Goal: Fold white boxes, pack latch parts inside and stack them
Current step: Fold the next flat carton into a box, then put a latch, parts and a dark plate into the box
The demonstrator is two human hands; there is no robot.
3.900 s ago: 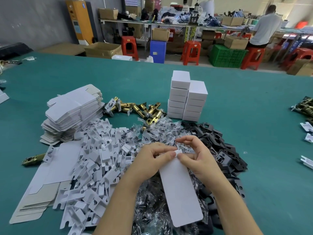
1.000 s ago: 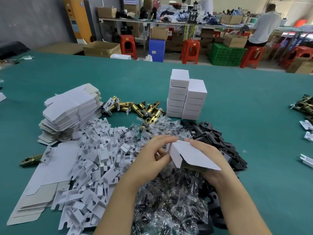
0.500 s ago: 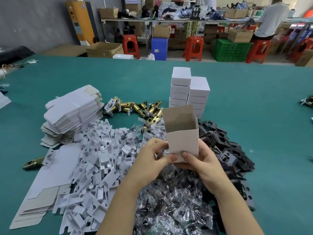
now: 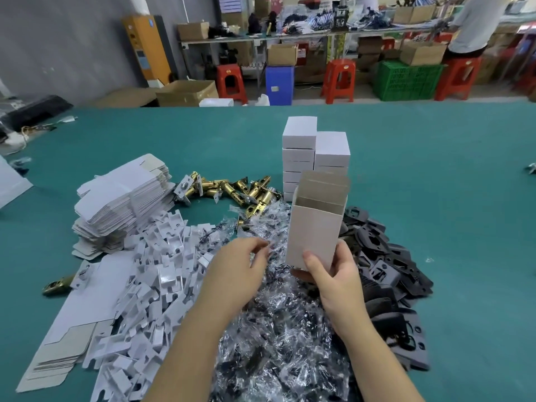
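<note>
My right hand (image 4: 333, 271) grips the lower end of an upright white box (image 4: 314, 227), whose top flaps stand open. My left hand (image 4: 237, 266) hovers just left of it over the clear plastic bags of small parts (image 4: 278, 343), fingers loosely curled and holding nothing. Behind the box stand two stacks of closed white boxes (image 4: 314, 152). Brass latch bolts (image 4: 232, 190) lie to the left of the stacks.
A pile of flat box blanks (image 4: 121, 198) sits at the left, with white plastic pieces (image 4: 150, 285) in front of it and black plates (image 4: 385, 280) at the right. More flat blanks (image 4: 66, 329) lie at the near left. The green table (image 4: 449, 198) stretches right.
The flat blank has been opened into a box and stood upright. My left hand has let go of it and moved left; my right hand alone holds it.
</note>
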